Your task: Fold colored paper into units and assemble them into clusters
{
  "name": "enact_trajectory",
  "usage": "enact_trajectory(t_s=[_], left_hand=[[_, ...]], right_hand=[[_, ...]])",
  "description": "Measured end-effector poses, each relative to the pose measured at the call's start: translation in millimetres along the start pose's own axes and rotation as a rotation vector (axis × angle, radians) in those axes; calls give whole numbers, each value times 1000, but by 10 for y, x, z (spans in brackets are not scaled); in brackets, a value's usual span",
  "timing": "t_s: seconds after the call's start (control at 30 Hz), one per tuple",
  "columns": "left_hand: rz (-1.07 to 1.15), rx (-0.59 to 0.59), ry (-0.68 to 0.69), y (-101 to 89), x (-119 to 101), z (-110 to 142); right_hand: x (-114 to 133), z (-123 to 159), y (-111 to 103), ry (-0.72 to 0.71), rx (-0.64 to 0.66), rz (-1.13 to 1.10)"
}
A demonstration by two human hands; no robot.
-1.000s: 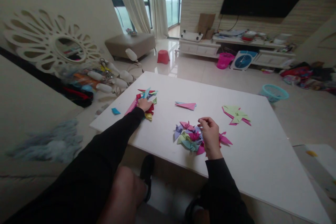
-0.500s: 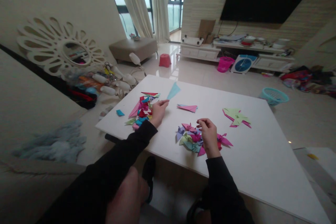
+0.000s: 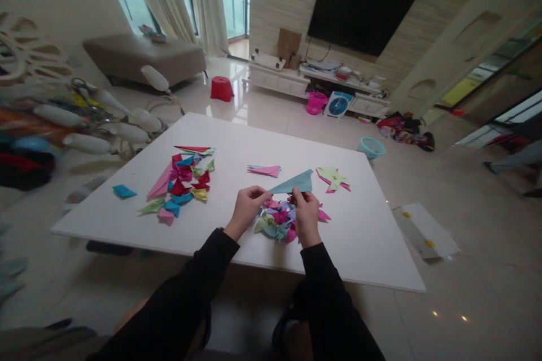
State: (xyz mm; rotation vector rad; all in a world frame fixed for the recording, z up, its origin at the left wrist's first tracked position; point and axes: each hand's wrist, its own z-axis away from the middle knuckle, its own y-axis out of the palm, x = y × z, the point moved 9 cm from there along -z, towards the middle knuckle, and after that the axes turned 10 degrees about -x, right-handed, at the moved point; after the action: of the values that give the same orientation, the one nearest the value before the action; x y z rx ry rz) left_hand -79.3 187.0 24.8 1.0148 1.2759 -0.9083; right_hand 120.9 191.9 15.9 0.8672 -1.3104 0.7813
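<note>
A pale blue-green folded paper, long and pointed like a kite, is stretched between my two hands above the table. My left hand pinches its narrow tip. On the wide end, the fingers of my right hand are closed along the lower edge. Below them lies a pile of folded paper cranes in pink, purple, green and teal, partly hidden by my hands. A small stack of narrow pink and blue folded papers lies just beyond.
On the white table, a heap of colourful folded papers sits at left, with a single blue folded piece beside it. Green and pink folded papers lie at right. A lamp with white shades stands past the left edge.
My left hand has brought the blue-green paper from the far left over to my right hand, which now grips it too. The view has turned right.
</note>
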Motion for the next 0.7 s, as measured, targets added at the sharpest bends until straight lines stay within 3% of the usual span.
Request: enact_trajectory(t_s=[0.1, 0.2, 0.33, 0.5, 0.7], left_hand=[[-70, -36, 107, -67, -110, -78], [-217, 19, 283, -41, -265, -74], [-279, 138, 334, 37, -292, -14], [-319, 148, 465, 93, -344, 88], [-241, 123, 405, 134, -333, 131]], right_hand=[[-74, -37, 62, 45, -19, -1], [-81, -8, 157, 45, 3, 58], [-34, 77, 268, 18, 75, 82], [51, 146, 278, -19, 82, 43], [207, 237, 271, -99, 158, 18]])
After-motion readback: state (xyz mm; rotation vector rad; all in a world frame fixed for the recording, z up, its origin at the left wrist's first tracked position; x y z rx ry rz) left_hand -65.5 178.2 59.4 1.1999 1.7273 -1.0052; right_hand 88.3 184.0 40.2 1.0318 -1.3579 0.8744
